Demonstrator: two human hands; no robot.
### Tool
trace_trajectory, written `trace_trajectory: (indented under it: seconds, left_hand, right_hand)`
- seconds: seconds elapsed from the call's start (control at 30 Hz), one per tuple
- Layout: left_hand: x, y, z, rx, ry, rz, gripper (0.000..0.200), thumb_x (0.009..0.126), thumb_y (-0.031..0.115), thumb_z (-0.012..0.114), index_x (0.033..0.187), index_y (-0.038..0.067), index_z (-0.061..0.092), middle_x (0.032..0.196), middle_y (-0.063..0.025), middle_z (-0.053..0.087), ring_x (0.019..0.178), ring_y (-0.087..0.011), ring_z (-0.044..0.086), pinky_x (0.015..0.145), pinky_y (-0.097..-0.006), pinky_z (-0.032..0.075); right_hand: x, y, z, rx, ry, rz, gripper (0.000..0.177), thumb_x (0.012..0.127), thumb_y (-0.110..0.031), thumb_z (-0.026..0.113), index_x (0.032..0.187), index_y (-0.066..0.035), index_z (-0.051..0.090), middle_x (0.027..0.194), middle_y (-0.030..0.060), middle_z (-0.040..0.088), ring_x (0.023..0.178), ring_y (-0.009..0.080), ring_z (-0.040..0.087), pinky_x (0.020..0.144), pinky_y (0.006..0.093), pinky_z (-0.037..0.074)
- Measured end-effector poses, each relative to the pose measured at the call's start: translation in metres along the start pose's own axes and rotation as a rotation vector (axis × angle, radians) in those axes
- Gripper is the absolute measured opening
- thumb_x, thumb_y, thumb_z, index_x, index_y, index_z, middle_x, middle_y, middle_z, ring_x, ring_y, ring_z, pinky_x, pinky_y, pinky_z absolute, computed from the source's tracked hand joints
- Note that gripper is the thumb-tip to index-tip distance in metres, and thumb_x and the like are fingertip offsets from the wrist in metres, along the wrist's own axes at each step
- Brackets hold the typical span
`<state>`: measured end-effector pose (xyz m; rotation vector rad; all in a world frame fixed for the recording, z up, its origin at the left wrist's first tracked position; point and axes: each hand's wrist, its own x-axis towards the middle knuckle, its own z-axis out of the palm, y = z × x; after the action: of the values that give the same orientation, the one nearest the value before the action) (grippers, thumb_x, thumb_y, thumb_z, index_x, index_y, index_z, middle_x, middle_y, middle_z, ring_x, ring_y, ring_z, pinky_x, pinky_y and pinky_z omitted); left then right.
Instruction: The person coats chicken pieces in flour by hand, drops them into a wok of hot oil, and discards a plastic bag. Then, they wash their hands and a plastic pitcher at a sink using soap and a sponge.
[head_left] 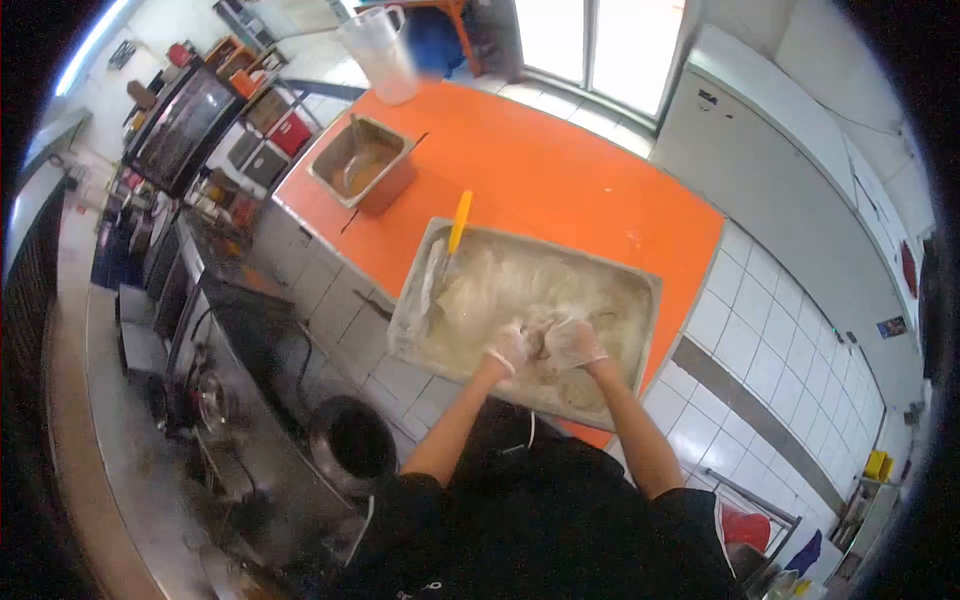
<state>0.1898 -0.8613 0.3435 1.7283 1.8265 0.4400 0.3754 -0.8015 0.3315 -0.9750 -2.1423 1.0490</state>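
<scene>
Both my hands wear thin clear gloves and are low in a large metal tray (652,310) of pale flour. My left hand (508,347) has its fingers curled in against a floury, brownish lump (538,340). From the other side, my right hand (572,344) closes on the same lump, its back dusted white. What the lump is under its coating I cannot tell. A utensil with a yellow handle (460,220) leans on the tray's far left rim, its lower end in the flour. Whitish, clumped material (432,278) lies along the tray's left side.
The tray rests on an orange table (560,160). Toward its far left corner stand a deep metal pan (385,188) with brownish liquid and a utensil, and a clear pitcher (385,60). A dark wok (352,445) is to my left; a long white cabinet (760,130) is at right.
</scene>
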Motion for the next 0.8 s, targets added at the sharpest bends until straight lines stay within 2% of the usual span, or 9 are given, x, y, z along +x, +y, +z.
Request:
trace_trajectory:
  seconds: [0.03,0.1,0.23,0.3,0.43,0.5,0.57,0.67,0.8]
  left_hand:
    - [-0.008,-0.014,-0.003,-0.005,0.005,-0.019,0.029,0.085,0.023,0.060,0.104,0.001,0.063,0.090,-0.0189,0.066,0.085,-0.0377,0.063,0.076,-0.0420,0.051]
    - [0.000,-0.039,-0.017,0.141,0.083,0.514,0.033,0.085,0.028,0.065,0.102,0.000,0.062,0.086,-0.0196,0.066,0.077,-0.0357,0.064,0.072,-0.0411,0.051]
    - [-0.030,-0.004,-0.086,-0.184,0.011,0.270,0.031,0.085,0.026,0.067,0.101,-0.001,0.062,0.087,-0.0196,0.067,0.079,-0.0306,0.065,0.072,-0.0366,0.051]
    - [-0.040,0.004,-0.107,-0.624,-0.097,-0.067,0.022,0.089,0.023,0.063,0.091,0.002,0.062,0.089,-0.0132,0.067,0.082,-0.0228,0.063,0.072,-0.0323,0.050]
    - [-0.063,-0.005,-0.125,-0.760,0.094,0.138,0.024,0.084,0.018,0.066,0.101,0.001,0.064,0.090,-0.0141,0.069,0.080,-0.0244,0.066,0.075,-0.0320,0.052]
    - [-0.083,0.001,-0.145,-0.473,0.222,0.073,0.022,0.086,0.017,0.064,0.103,0.002,0.065,0.098,-0.0100,0.069,0.088,-0.0223,0.065,0.080,-0.0310,0.052]
    - [-0.085,-0.051,-0.118,0.026,0.350,0.605,0.021,0.089,0.014,0.059,0.105,0.003,0.067,0.105,-0.0091,0.068,0.099,-0.0235,0.063,0.085,-0.0301,0.052]
    - [-0.156,-0.048,-0.143,-0.163,0.394,0.421,0.018,0.087,0.017,0.060,0.100,0.005,0.064,0.097,-0.0090,0.066,0.091,-0.0235,0.063,0.078,-0.0317,0.051]
    - [-0.248,-0.008,-0.218,-0.271,0.621,0.148,0.016,0.086,0.021,0.062,0.094,0.007,0.059,0.085,-0.0088,0.064,0.080,-0.0235,0.063,0.069,-0.0338,0.051]
  right_hand:
    - [-0.005,0.003,0.000,0.093,-0.038,-0.007,0.024,0.078,-0.008,0.071,0.102,-0.004,0.065,0.089,0.0060,0.069,0.079,0.0163,0.065,0.072,0.0309,0.053]
    - [0.004,-0.019,-0.036,0.371,-0.134,0.193,0.025,0.081,-0.008,0.068,0.105,-0.002,0.062,0.090,0.0040,0.069,0.078,0.0142,0.065,0.072,0.0276,0.053]
    - [0.010,-0.040,-0.087,0.493,-0.189,0.180,0.035,0.081,-0.006,0.069,0.114,-0.002,0.058,0.094,0.0004,0.068,0.080,0.0073,0.063,0.072,0.0219,0.052]
    - [0.011,-0.051,-0.101,0.474,-0.163,0.335,0.036,0.082,-0.004,0.067,0.117,-0.001,0.056,0.097,0.0021,0.068,0.083,0.0079,0.063,0.072,0.0221,0.052]
    - [0.006,-0.066,-0.077,0.134,-0.069,0.533,0.037,0.086,-0.013,0.065,0.120,0.000,0.054,0.111,0.0079,0.065,0.099,0.0148,0.061,0.085,0.0290,0.050]
    - [-0.016,-0.054,-0.037,-0.259,-0.065,0.437,0.036,0.086,-0.013,0.065,0.119,-0.001,0.055,0.111,0.0084,0.065,0.099,0.0159,0.061,0.085,0.0299,0.050]
    - [-0.049,-0.050,-0.013,-0.514,-0.134,0.334,0.035,0.086,-0.014,0.064,0.118,-0.001,0.055,0.110,0.0090,0.065,0.098,0.0169,0.062,0.085,0.0308,0.050]
    - [-0.066,-0.089,-0.014,-0.475,-0.317,0.209,0.034,0.086,-0.015,0.064,0.116,-0.001,0.056,0.109,0.0098,0.065,0.097,0.0186,0.062,0.085,0.0321,0.050]
    - [-0.036,-0.189,0.011,-0.401,-0.448,0.135,0.032,0.086,-0.016,0.063,0.114,-0.001,0.058,0.107,0.0109,0.065,0.096,0.0208,0.062,0.084,0.0339,0.050]
